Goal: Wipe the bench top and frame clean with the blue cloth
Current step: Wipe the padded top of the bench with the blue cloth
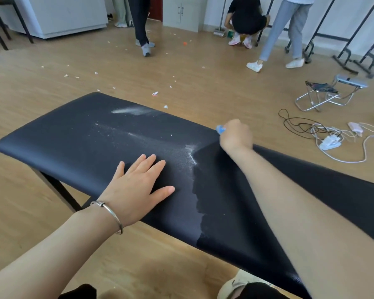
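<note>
My left hand lies flat, steadying the bench top; right hand grips the blue cloth at the far edge (white dust remains).

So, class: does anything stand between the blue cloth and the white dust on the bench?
Only the left hand, lying flat on the dusty near part; nothing else between the blue cloth in the right hand and the dust.
</note>
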